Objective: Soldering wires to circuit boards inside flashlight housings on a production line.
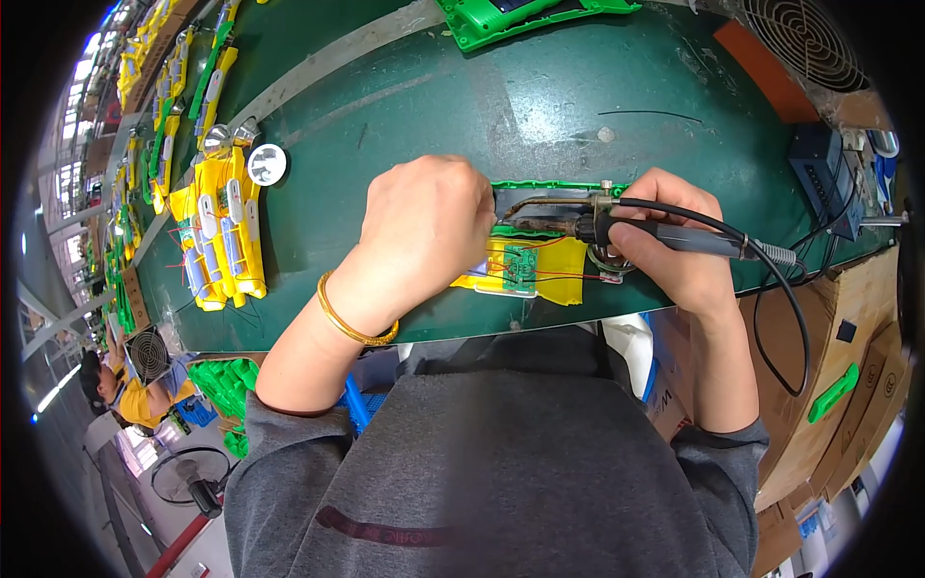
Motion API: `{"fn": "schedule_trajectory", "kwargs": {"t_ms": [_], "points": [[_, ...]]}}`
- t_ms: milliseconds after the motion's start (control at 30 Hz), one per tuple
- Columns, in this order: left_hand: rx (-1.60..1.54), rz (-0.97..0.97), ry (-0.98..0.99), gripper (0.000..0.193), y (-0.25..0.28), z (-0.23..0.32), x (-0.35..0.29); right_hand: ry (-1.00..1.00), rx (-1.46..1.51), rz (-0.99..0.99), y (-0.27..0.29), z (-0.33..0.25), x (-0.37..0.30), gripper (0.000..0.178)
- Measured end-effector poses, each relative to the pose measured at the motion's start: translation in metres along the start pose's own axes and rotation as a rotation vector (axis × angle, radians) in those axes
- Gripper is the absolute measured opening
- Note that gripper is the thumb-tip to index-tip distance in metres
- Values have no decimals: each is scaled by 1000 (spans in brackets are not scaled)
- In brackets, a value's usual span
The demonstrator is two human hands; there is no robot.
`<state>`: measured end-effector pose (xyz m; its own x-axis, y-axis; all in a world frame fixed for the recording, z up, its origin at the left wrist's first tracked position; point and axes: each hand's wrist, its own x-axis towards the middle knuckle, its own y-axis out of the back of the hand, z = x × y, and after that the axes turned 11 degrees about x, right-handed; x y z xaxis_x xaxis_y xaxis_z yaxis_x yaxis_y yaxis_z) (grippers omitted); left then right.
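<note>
My right hand [679, 241] grips a soldering iron [665, 236] with a dark handle and a thin metal side tube, its tip pointing left. My left hand [429, 226] is closed beside the tip; what its fingers pinch, if anything, is hidden. Under the iron lies a green plastic housing [554, 184], mostly covered by hands and tool. On its near side rests a yellow plastic part [559, 275] carrying a small green circuit board [520, 268] with thin red wires. My left hand covers the left end of both parts.
Yellow assemblies [217, 241] with wires and a round reflector [267, 165] sit at left. A green housing [530, 21] lies at the far edge. At right stand a blue control box [824, 178] and a fan grille [805, 39]; the iron's black cable [795, 328] loops past the table edge.
</note>
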<state>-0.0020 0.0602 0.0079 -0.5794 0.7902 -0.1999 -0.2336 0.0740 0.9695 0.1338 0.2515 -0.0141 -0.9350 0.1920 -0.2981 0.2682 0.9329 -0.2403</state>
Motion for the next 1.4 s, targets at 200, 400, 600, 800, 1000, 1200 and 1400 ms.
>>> {"fn": "schedule_trajectory", "kwargs": {"t_ms": [200, 400, 600, 800, 1000, 1200, 1400], "points": [[1, -2, -1, 10, -1, 0, 0, 14, -70, 21, 1, -3, -1, 11], [7, -5, -3, 10, 1, 1, 0, 137, 14, 151, 16, -8, -11, 12], [35, -16, 16, 10, 2, 4, 2, 219, 192, 263, 22, 3, -22, 21], [124, -74, 54, 7, 3, 6, 2, 232, 179, 319, 26, 4, -27, 30], [179, -34, 39, 5, 5, 12, 1, 301, 262, 321, 25, 4, -33, 25], [260, 8, 12, 9, 7, 16, -1, 302, 265, 336, 28, 6, -37, 24], [190, 28, 68, 17, 9, 20, 1, 272, 201, 344, 31, 10, -36, 29]]}}
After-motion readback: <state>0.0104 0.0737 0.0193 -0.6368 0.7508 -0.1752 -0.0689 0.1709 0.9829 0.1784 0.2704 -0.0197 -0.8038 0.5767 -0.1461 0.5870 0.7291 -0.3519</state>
